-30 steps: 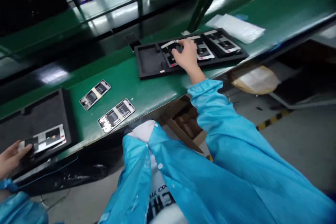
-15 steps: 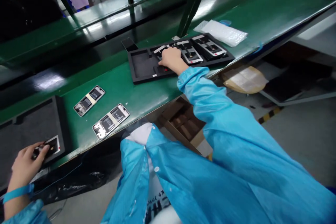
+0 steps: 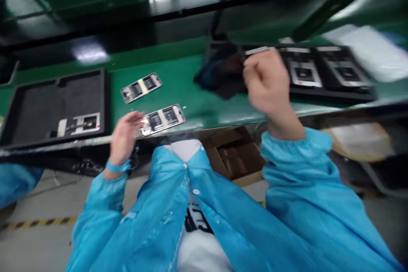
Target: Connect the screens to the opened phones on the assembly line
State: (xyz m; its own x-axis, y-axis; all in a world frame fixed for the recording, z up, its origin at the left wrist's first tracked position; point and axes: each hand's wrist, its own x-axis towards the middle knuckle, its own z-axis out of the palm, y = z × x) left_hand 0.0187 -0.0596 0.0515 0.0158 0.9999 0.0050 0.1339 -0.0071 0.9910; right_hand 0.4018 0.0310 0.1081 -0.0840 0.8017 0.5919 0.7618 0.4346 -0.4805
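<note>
My left hand [image 3: 123,137] is raised with its fingers apart and holds nothing, its fingertips close to the nearer of two opened phone bodies [image 3: 161,120] on the green bench. The other phone body [image 3: 141,88] lies just beyond it. Both show dark inner panels and a pale strip. My right hand [image 3: 269,83] is motion-blurred and curled above the right black foam tray [image 3: 331,93]. A thin white strip [image 3: 257,50] shows at its fingertips, and I cannot tell if it is held. A phone part [image 3: 79,125] lies in the left foam tray [image 3: 54,106].
The green bench's front edge [image 3: 204,129] runs across the view. A cardboard box [image 3: 234,157] stands below it. A white bubble-wrap bag [image 3: 369,53] lies at the far right of the bench. Yellow-and-black floor tape [image 3: 41,222] runs along the floor at lower left.
My left hand has left the left tray and moved right, beside the phone bodies. My right hand has lifted off the right tray. The whole view has swung, and the part now lies uncovered.
</note>
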